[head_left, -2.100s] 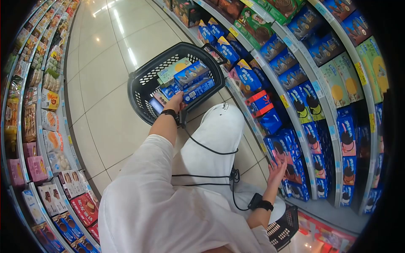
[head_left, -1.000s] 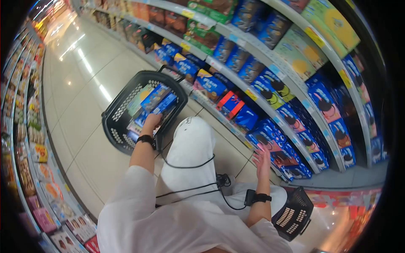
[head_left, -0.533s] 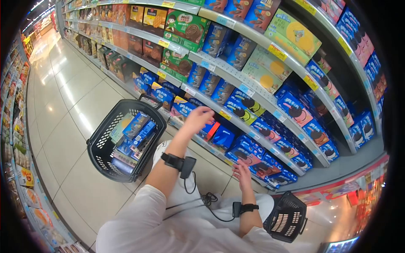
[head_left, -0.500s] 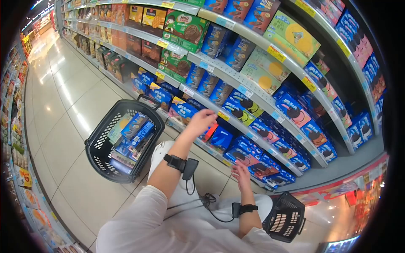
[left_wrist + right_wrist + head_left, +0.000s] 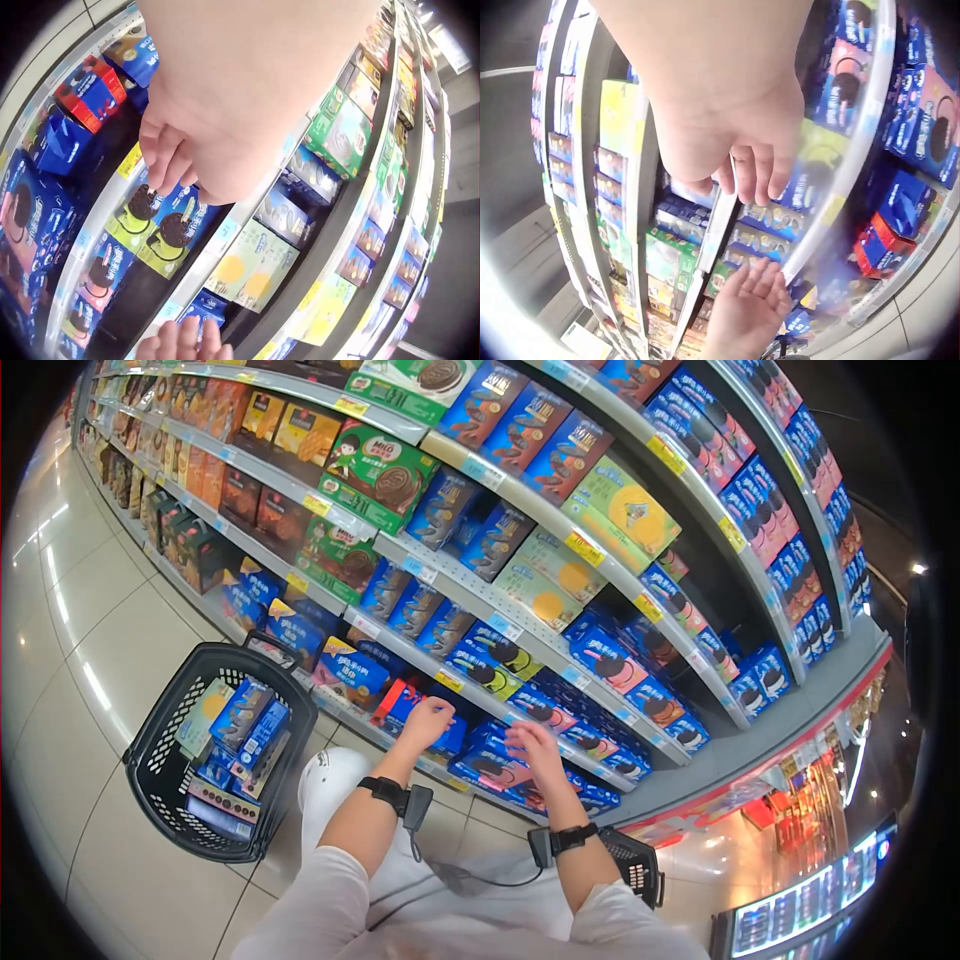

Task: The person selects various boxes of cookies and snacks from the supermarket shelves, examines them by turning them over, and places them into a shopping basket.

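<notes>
My left hand [image 5: 428, 725] hovers before the lower shelves with loosely bent fingers and nothing in its grasp. Close on its right is my right hand [image 5: 535, 745], raised, fingers relaxed, also holding nothing. Behind the left hand sits a blue box with a red band [image 5: 396, 703]. Below the right hand are blue cookie boxes [image 5: 490, 760] with pink fronts. In the left wrist view, the left fingers overlap cookie boxes with green fronts [image 5: 174, 232]. The right wrist view shows both empty hands, the right hand [image 5: 739, 150] nearer the camera.
On the floor at left stands a black shopping basket [image 5: 140, 760] holding blue boxes [image 5: 245, 715] and a pale green box [image 5: 203, 710]. A second black basket [image 5: 632, 860] is by my right side. Green Milo boxes [image 5: 375, 475] fill shelves ahead. A cable [image 5: 480, 878] links the wrist cameras.
My left hand has left the boxes in the basket and moved right to the shelf front. My right hand has risen beside it. The head view has turned right, towards the shelves.
</notes>
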Demonstrator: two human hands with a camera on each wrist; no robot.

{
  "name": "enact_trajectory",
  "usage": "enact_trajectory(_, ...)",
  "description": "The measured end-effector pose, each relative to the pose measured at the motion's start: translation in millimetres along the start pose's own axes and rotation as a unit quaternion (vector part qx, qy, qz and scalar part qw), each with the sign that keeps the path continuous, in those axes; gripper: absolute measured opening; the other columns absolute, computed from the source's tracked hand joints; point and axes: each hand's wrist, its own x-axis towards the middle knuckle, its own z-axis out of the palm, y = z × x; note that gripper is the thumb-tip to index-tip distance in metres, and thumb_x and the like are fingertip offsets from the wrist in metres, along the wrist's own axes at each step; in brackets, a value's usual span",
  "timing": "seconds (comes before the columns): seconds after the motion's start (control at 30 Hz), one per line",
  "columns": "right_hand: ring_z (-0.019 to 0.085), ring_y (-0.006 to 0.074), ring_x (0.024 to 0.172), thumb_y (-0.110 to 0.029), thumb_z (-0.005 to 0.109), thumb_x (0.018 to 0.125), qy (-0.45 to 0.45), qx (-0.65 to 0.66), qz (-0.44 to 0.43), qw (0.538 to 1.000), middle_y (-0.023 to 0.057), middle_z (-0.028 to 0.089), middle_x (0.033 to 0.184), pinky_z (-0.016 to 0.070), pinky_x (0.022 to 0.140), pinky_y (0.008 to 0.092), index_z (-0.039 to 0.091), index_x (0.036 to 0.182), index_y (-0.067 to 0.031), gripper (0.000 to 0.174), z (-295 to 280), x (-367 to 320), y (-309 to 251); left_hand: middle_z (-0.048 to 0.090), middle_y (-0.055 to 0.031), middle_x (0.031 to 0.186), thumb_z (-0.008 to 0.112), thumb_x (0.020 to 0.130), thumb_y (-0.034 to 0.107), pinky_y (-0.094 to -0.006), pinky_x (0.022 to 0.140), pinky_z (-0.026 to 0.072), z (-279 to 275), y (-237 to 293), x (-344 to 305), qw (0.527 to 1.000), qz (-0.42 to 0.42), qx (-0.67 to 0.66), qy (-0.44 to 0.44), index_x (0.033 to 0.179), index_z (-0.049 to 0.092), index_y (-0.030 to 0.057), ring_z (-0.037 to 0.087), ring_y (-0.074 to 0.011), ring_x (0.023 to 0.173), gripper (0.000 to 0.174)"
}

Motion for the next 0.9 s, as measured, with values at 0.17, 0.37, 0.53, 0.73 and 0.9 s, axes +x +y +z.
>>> enact_trajectory(0.17, 0.060, 0.0125, 0.088, -0.019, 0.055, 0.091, -0.068, -0.060, -0.112, 0.990, 0.0062, 0.063, 0.099, 0.0487, 0.072, 0.0260, 0.057, 0.111, -0.0024, 0.026, 27, 46, -48, 0.064, -0.0103, 0.077, 0.056, 0.085, 0.014, -0.0262, 0.060, 0.0500, -11, 5, 1, 0.999, 0.004, -0.023, 0.028, 0.092, 0.060, -0.0006, 0.062, -0.0150, 0.066, 0.017)
enact_trajectory(0.37, 0.060, 0.0125, 0.086, -0.016, 0.058, 0.089, -0.094, -0.162, -0.218, 0.958, 0.0060, 0.064, 0.094, 0.0473, 0.075, 0.0257, 0.059, 0.107, -0.0001, 0.024, 50, 85, -102, 0.064, -0.0102, 0.076, 0.059, 0.082, 0.016, -0.0275, 0.060, 0.0494, -33, 4, 4, 0.997, 0.022, -0.001, 0.070, 0.091, 0.060, -0.0011, 0.062, -0.0147, 0.065, 0.020)
enact_trajectory(0.53, 0.061, 0.0158, 0.088, -0.021, 0.061, 0.086, -0.045, -0.294, -0.266, 0.917, 0.0079, 0.065, 0.092, 0.0470, 0.078, 0.0287, 0.060, 0.107, -0.0019, 0.028, 35, 130, -101, 0.065, -0.0097, 0.075, 0.059, 0.082, 0.017, -0.0287, 0.061, 0.0496, -45, 7, 2, 0.996, -0.006, 0.049, 0.080, 0.090, 0.062, -0.0002, 0.063, -0.0156, 0.067, 0.020)
enact_trajectory(0.73, 0.052, 0.0351, 0.108, -0.019, 0.065, 0.078, 0.062, -0.465, -0.353, 0.810, 0.0214, 0.056, 0.114, 0.0413, 0.092, 0.0388, 0.057, 0.110, 0.0011, 0.038, -4, 174, -71, 0.064, -0.0095, 0.076, 0.056, 0.084, 0.014, -0.0272, 0.062, 0.0499, -48, -7, 9, 0.995, 0.009, 0.080, 0.050, 0.095, 0.059, -0.0024, 0.062, -0.0148, 0.067, 0.020)
enact_trajectory(0.9, 0.045, 0.0371, 0.117, -0.024, 0.066, 0.075, 0.129, -0.575, -0.397, 0.703, 0.0221, 0.049, 0.125, 0.0368, 0.099, 0.0441, 0.047, 0.123, 0.0013, 0.058, -24, 197, -58, 0.064, -0.0106, 0.078, 0.057, 0.084, 0.014, -0.0274, 0.062, 0.0504, -38, 4, 5, 0.996, -0.013, 0.093, 0.012, 0.096, 0.059, -0.0026, 0.062, -0.0152, 0.067, 0.021)
